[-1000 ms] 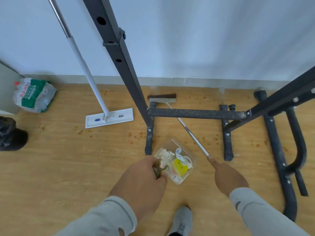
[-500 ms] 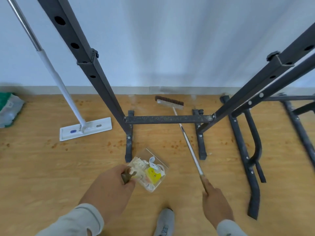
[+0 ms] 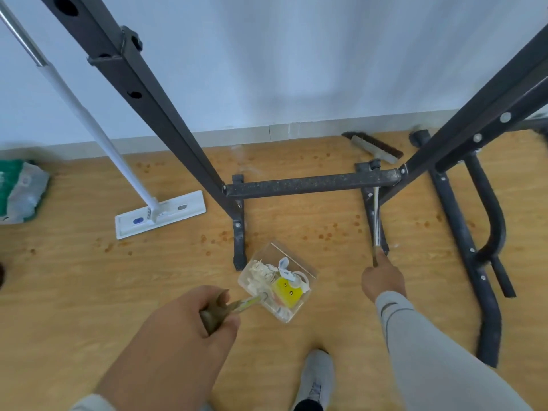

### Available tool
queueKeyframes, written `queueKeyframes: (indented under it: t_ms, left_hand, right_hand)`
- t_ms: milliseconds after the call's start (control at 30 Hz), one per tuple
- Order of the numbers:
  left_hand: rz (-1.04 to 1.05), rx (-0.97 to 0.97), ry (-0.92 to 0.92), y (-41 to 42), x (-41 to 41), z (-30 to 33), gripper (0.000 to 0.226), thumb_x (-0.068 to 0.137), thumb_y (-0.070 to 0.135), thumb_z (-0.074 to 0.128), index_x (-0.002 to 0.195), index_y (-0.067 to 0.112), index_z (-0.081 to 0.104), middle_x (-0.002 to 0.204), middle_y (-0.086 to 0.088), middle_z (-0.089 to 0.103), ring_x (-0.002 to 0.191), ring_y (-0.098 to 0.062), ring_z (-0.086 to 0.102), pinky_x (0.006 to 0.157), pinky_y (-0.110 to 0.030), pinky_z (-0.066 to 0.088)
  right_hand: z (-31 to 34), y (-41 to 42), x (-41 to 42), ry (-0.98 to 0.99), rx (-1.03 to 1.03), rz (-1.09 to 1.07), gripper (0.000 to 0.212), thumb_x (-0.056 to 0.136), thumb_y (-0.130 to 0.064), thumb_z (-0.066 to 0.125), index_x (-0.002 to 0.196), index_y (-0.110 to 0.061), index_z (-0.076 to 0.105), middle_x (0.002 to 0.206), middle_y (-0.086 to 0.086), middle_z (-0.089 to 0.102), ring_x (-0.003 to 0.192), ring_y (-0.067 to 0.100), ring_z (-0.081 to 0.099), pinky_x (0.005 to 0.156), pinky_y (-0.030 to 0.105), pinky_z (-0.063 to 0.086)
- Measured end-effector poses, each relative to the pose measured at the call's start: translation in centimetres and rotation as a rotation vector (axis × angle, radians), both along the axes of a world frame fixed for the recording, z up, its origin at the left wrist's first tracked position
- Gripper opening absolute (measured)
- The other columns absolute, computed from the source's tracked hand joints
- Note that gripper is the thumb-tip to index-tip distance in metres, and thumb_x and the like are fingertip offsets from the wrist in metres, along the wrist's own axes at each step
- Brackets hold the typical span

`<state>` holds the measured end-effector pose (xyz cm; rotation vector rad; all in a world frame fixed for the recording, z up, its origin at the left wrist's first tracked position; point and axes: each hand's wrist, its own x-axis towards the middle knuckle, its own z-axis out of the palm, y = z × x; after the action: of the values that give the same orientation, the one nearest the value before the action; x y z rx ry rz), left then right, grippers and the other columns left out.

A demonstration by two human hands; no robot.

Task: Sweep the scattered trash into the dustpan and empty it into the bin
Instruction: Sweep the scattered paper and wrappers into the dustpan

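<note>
My left hand [image 3: 189, 324] grips the handle of a clear dustpan [image 3: 305, 269], held low over the wood floor; white paper scraps and a yellow piece [image 3: 287, 292] lie in it. My right hand [image 3: 382, 280] grips the thin metal handle of a broom [image 3: 376, 221]. That handle runs under the black crossbar, and the brown-bristled broom head [image 3: 372, 146] rests on the floor by the wall at the far right. Small brown crumbs [image 3: 326, 232] are scattered over the floor between the frame's feet and to the left.
A black metal exercise frame [image 3: 308, 183] straddles the floor, with slanted posts and several feet. A white flat mop [image 3: 160, 213] leans at the left. A green and white bag [image 3: 20, 191] sits at the far left. My grey shoe [image 3: 315, 381] is at the bottom.
The broom head has moved right along the wall, behind the frame's right foot. The view has shifted, so the mop and bag appear further right. Both hands keep their grips.
</note>
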<state>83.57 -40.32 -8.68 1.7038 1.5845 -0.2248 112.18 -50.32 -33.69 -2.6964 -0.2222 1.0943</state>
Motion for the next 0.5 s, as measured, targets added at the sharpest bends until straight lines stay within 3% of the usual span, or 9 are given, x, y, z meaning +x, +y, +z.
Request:
queueKeyframes:
  t_ms: [67,167,300,500]
  left_hand:
    - [-0.004,-0.016,-0.010,0.0,0.3,0.1,0.012,0.090,0.041,0.070,0.084,0.044,0.060,0.078,0.038,0.064,0.075,0.011,0.061,0.057,-0.015,0.046]
    - [-0.032,-0.044,-0.009,0.1,0.8,0.4,0.009,0.092,0.038,0.067,0.085,0.039,0.063,0.063,0.005,0.069,0.051,-0.010,0.060,0.054,-0.023,0.048]
    - [-0.076,-0.068,-0.012,0.3,1.2,0.8,0.008,0.097,0.035,0.062,0.089,0.034,0.062,0.069,0.002,0.070,0.054,-0.012,0.060,0.058,-0.028,0.051]
    - [-0.081,-0.069,-0.003,0.7,1.2,0.8,0.005,0.098,0.035,0.060,0.101,0.033,0.064,0.071,0.006,0.068,0.060,-0.011,0.062,0.055,-0.024,0.045]
  right_hand:
    - [1.1,-0.6,-0.9,0.022,0.003,0.039,0.066,0.101,-0.012,0.034,0.161,-0.038,0.023,0.097,0.007,0.055,0.078,0.032,0.067,0.065,0.040,0.058]
    - [2.9,-2.5,-1.7,-0.001,-0.065,0.193,0.069,0.099,-0.011,0.035,0.162,-0.036,0.021,0.101,0.010,0.063,0.078,0.028,0.064,0.062,0.037,0.055]
    - [5.9,-3.6,-0.8,-0.028,-0.162,0.396,0.068,0.100,-0.013,0.034,0.162,-0.037,0.019,0.112,0.008,0.061,0.088,0.026,0.063,0.069,0.036,0.052]
    - [9.7,-4.5,-4.2,0.066,-0.185,0.462,0.072,0.097,-0.008,0.033,0.162,-0.036,0.018,0.111,0.006,0.062,0.086,0.021,0.058,0.073,0.032,0.050]
